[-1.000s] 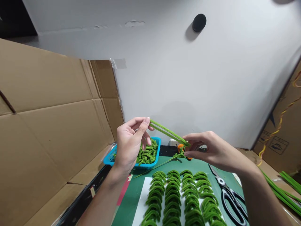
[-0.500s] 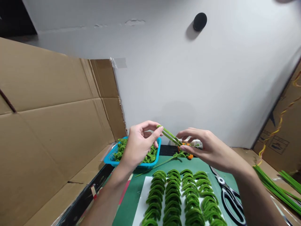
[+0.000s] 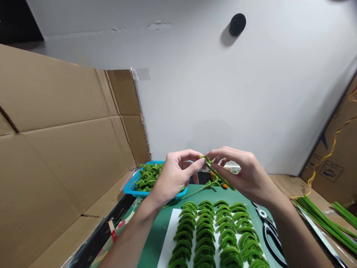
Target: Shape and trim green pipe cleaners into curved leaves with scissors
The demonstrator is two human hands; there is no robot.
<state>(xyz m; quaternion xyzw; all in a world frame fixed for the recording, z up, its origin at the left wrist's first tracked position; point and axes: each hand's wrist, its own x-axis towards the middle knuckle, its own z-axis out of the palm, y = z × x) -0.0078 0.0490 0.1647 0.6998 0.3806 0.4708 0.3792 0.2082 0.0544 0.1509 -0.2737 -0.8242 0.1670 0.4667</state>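
A folded green pipe cleaner (image 3: 223, 179) is pinched at its bent upper end between the fingertips of my left hand (image 3: 178, 171). My right hand (image 3: 240, 167) closes on the same pipe cleaner, close beside the left fingertips. Its free length slants down to the right beneath my right hand. Below both hands, curved green pipe cleaner pieces (image 3: 205, 238) lie in several columns on a white sheet (image 3: 167, 242). A stem with small green leaves (image 3: 210, 184) and orange bits (image 3: 224, 186) rests behind, partly hidden by my hands.
A blue basket (image 3: 131, 190) of curled green pieces stands at the left on the green mat (image 3: 154, 238). Scissors (image 3: 269, 230) lie right of the sheet, partly behind my right forearm. Long green pipe cleaners (image 3: 326, 223) lie farther right. Cardboard (image 3: 61, 156) walls the left side.
My hands have come together, the left moving right and slightly down. The pipe cleaner, earlier stretched between them, now has its end bent at my fingertips and its length hanging lower right.
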